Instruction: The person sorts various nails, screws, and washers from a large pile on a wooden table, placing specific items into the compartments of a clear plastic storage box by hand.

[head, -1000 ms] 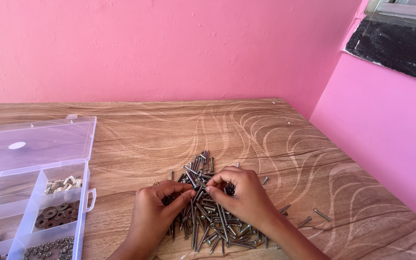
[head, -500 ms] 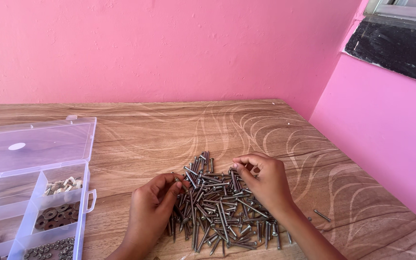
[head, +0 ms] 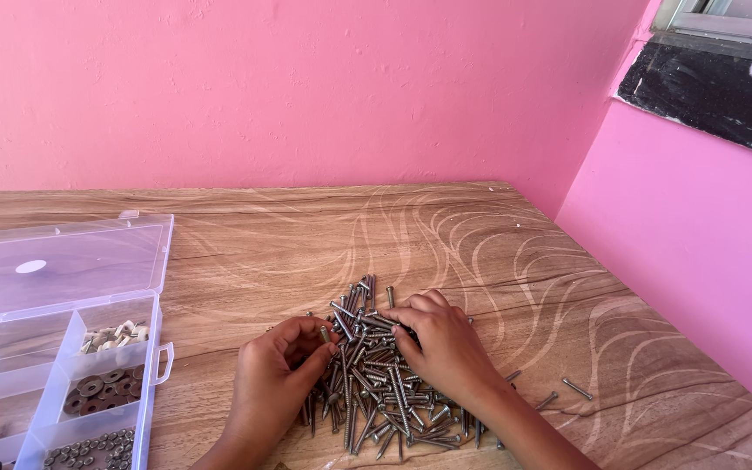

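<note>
A pile of grey metal screws point(head: 374, 383) lies on the wooden table point(head: 498, 252) in front of me. My left hand point(head: 273, 379) sits at the pile's left edge, its thumb and fingers closed around a few screws that stick out near its fingertips. My right hand point(head: 442, 345) lies palm down over the pile's right side, with its fingers curled onto the screws. Whether it grips any is hidden under the hand.
A clear plastic organizer box point(head: 157, 361) stands open at the left, its lid point(head: 63, 261) laid back. Its compartments hold pale small parts point(head: 115, 334), dark washers point(head: 93, 386) and small nuts point(head: 89, 454). Stray screws point(head: 578, 388) lie at the right. Pink walls close off the back and right.
My right hand went out to the pile's right edge, then came back left onto the pile. My left hand stayed at the left edge, still closed on screws.
</note>
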